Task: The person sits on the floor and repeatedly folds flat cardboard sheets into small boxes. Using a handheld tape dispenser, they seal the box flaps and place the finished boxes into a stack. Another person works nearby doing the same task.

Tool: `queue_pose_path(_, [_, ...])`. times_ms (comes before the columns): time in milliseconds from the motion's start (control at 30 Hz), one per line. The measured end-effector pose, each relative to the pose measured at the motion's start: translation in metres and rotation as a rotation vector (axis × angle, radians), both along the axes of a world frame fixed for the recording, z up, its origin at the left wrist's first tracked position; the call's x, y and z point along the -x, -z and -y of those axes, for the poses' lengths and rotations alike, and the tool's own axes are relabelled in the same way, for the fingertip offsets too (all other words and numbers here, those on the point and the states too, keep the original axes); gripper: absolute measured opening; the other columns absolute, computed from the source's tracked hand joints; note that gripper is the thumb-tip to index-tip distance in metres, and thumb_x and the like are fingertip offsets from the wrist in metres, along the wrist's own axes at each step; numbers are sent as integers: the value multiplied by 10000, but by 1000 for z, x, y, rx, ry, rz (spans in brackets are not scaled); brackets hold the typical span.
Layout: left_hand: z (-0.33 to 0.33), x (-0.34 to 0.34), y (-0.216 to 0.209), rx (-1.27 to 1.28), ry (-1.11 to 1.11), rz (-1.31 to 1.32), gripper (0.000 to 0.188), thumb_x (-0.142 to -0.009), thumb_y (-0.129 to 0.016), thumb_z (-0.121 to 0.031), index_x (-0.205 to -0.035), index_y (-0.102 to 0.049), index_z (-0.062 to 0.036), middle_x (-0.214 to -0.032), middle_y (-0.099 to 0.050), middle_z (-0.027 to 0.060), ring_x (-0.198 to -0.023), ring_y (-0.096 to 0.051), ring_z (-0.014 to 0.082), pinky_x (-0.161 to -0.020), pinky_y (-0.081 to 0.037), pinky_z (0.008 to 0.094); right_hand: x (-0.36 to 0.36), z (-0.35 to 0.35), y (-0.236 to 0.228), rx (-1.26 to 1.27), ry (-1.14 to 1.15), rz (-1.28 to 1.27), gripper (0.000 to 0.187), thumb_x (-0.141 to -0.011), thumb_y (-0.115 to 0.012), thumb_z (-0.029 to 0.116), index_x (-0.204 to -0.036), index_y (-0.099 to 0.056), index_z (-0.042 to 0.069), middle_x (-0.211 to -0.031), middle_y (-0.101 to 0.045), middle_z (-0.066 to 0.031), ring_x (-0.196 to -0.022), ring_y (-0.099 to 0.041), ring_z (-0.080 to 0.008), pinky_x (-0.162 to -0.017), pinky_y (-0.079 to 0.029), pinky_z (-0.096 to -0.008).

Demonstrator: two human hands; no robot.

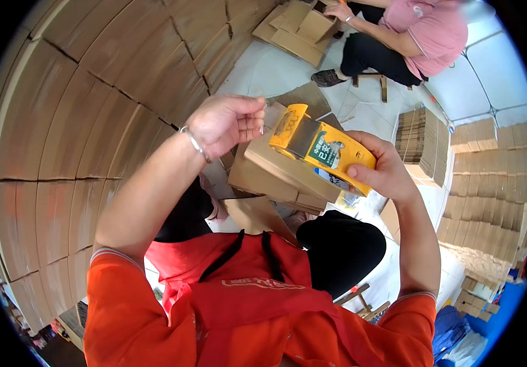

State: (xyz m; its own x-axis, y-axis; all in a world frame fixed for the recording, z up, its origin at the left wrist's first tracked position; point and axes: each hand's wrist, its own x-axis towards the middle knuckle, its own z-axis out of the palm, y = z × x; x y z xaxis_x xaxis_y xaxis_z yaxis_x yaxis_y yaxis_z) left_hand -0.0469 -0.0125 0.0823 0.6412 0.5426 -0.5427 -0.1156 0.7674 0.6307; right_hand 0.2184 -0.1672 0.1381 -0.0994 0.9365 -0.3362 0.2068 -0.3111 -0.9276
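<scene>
**Both hands on the tape gun**

Right hand held a yellow tape gun w/ a firm grip, fingers wrapped round its body, thumb on the lower edge. Gun sat just right of frame centre, tilted, front end up toward 11 o'clock.

Left hand was at the gun's 9 o'clock, fingers pinched narrow at the gun's front end. What they pinched was too small to tell; prob. touching the front end. A thin bracelet ringed the left wrist.

Under the gun, at its 6 o'clock, lay a folded brown box, over the person's lap. Orange shirt w/ a red apron filled the bottom of the view.

From 7 to 12 o'clock rose a big wall of flat cardboard. At 3 o'clock stood more stacks of small flat cartons, and one lone stack just right of the right hand.

At 1 o'clock, well apart, another person in a pink top sat on a low stool, hand on a flat box on the floor.
</scene>
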Motion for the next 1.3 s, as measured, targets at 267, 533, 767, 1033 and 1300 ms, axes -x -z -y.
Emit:
queue_pose_path(267, [-59, 4, 83, -119, -11, -421, 135, -963, -613, -158, -872, -628, -60, -706, -595, 14, -593, -566, 119, -587, -518, 306, 57, -73, -12, 85, -141, 472, 544, -850, -708, 433, -1100, -661, -48, -830, -669, -103, -712, -613, -135, -667, -496, -279])
queue_pose_path(533, [-44, -32, 172, 63, 257, -301, 135, -941, -558, -169, -1023, -603, -73, -680, -556, 66, -537, -524, 177, -484, -509, 343, 74, -89, -17, 160, -149, 425, 432, -895, -697, 343, -1058, -619, -50, -721, -587, -35, -554, -564, -88, -466, -469, -236])
queue_pose_path(767, [-22, -38, 185, -610, 740, -847, 454, -906, -592, -238, -1314, -472, -78, -855, -631, 138, -735, -619, 274, -617, -545, 414, 59, -73, -14, 160, -87, 336, 479, -865, -731, 364, -1078, -630, -54, -766, -635, -64, -603, -602, -109, -518, -489, -249])
queue_pose_path(1033, [-36, 8, 80, -628, 629, 63, 1014, -715, -797, -113, -1536, -201, -98, -1453, -425, 107, -1364, -388, 224, -1147, -282, 344, 51, -73, -5, 24, -130, 414, 477, -845, -726, 376, -1031, -641, -55, -844, -663, -97, -679, -628, -144, -605, -514, -272])
queue_pose_path(1300, [-28, -17, 71, -613, 564, 218, 1176, -540, -911, -72, -1504, -236, -85, -1410, -461, 60, -1313, -421, 169, -1148, -292, 315, 51, -76, -24, 208, -166, 239, 488, -880, -695, 425, -1094, -584, 0, -811, -624, -78, -555, -612, -134, -538, -506, -264])
